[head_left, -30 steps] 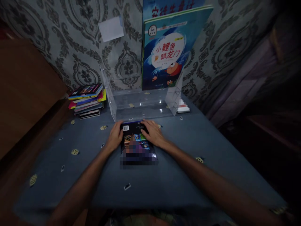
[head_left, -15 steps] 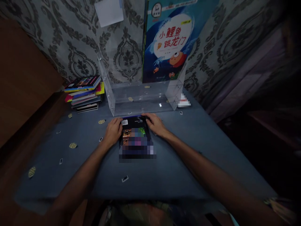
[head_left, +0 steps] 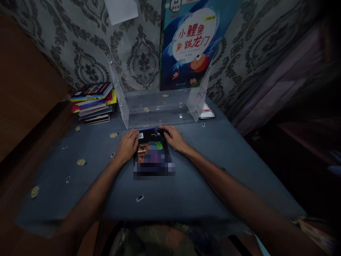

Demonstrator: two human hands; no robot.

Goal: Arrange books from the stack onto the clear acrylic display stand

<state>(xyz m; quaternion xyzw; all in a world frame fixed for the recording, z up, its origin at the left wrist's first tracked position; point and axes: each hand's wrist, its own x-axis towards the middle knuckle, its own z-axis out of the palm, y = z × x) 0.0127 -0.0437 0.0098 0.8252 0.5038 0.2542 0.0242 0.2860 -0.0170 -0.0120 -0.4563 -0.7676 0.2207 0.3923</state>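
Note:
A dark book point(head_left: 144, 140) lies on the table in front of me, a white barcode label near its far left corner. Its near part is blurred out by pixels. My left hand point(head_left: 129, 144) grips the book's left edge by the far corner, fingers pointing away from me. On the opposite side, my right hand point(head_left: 173, 138) holds the far right corner, fingertips reaching over the far edge. Just beyond the book stands a clear acrylic rack point(head_left: 160, 119). A blue picture book point(head_left: 195, 42) with an orange fish on its cover stands upright at the rack's back right.
A stack of several books point(head_left: 94, 105) sits left of the rack. Right of the rack is a partly pixelated white object point(head_left: 206, 112). The table point(head_left: 87, 185) wears a grey-blue cloth with small prints. Patterned wallpaper point(head_left: 144, 57) rises behind, with a white sheet point(head_left: 122, 10) on it.
The view has tilted slightly, so everything sits a little higher in the picture. Both hands keep their places on the book, which shows no clear shift on the table.

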